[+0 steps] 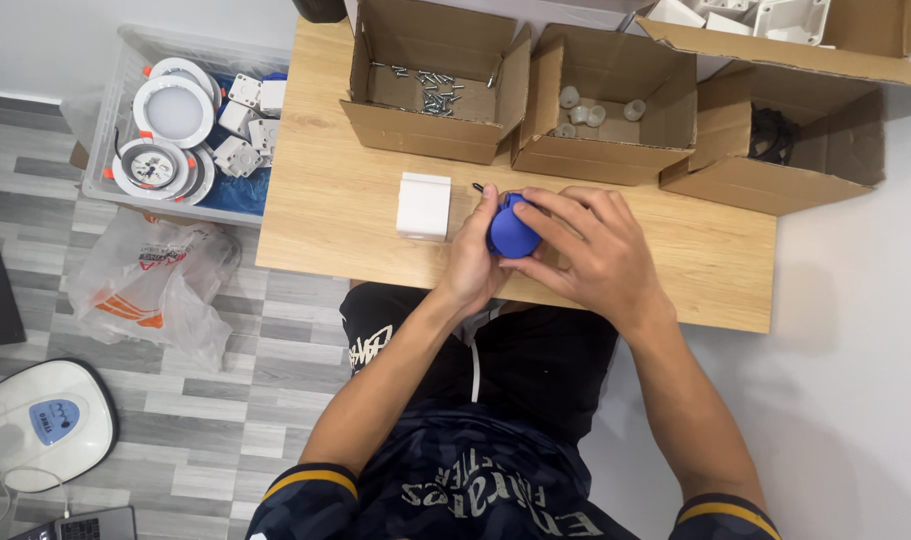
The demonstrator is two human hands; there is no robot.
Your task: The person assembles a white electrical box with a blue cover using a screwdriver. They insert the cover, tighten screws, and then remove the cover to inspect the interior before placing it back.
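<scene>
Both hands clamped on a blue rounded part [513, 232], held over the tabletop [326, 200] near its front edge. Left hand [473, 262] grips it from the left, right hand [588, 250] wraps it from the right, fingers over the top. White square block [424, 206] sits just left of the blue part. Behind it: cardboard box of screws [436, 85], and a box of white plastic caps [604, 105] to the right of that.
</scene>
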